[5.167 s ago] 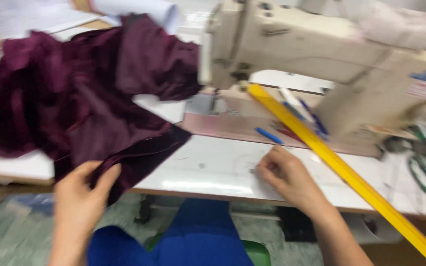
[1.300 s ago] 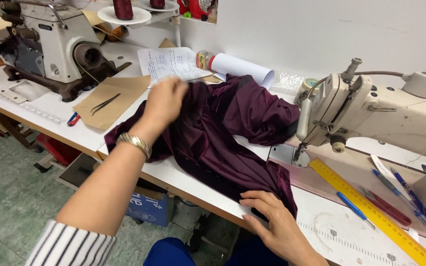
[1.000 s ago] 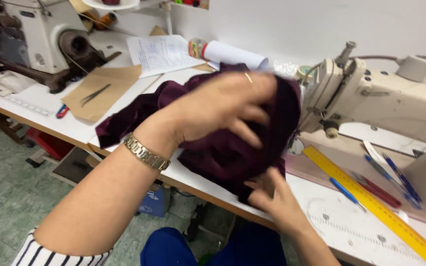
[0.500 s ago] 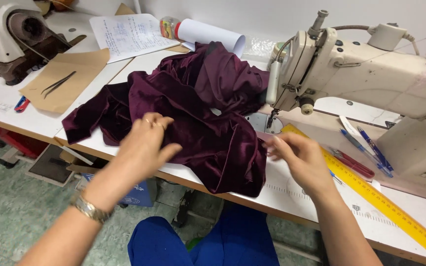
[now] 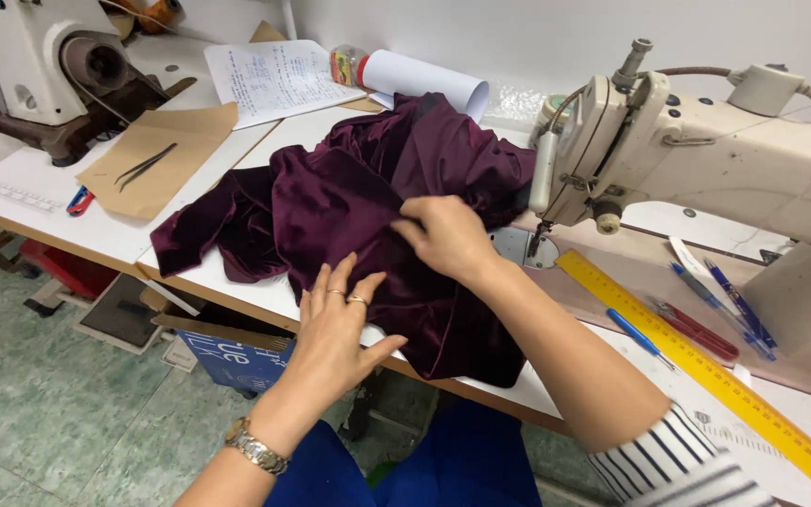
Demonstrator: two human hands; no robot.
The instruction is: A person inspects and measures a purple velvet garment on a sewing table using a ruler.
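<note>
We see a heap of dark purple velvet fabric (image 5: 349,202) spread over the white surface (image 5: 77,230), its near edge hanging just over the front lip. The left hand (image 5: 335,324) lies flat on the near part of the cloth, fingers spread and apart, gripping nothing. The right hand (image 5: 448,235) pinches a fold at the middle of the cloth, its grip closed on the fabric. Right of the cloth stands a cream sewing machine (image 5: 706,155), with a yellow ruler (image 5: 706,366) and pens (image 5: 725,300) near it. Far left sit another machine (image 5: 49,66), brown paper (image 5: 161,160) and a written sheet (image 5: 274,80). Below, green floor tiles (image 5: 68,413) and a cardboard box (image 5: 227,352) show
</note>
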